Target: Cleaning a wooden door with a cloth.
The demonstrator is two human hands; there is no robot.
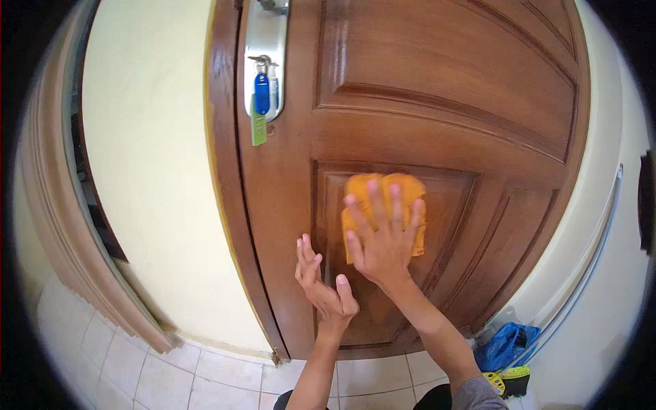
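An orange cloth [416,236] lies folded against a lower panel of the brown wooden door [287,205]. My right hand [385,241] presses flat on it with the fingers spread, and appears slightly blurred. To its left, my left hand [325,287] is raised near the door with the thumb apart from the bent fingers and nothing in it. I cannot tell whether it touches the wood. Higher up on the left, a metal lock plate [266,36] carries keys with a blue tag [262,95] and a green tag [259,125].
A broom [512,382] with a long handle leans on the right wall, beside a blue plastic bag [505,346]. A cream wall [154,154] and a beige curtain [56,179] stand on the left. White tiles [225,369] cover the floor.
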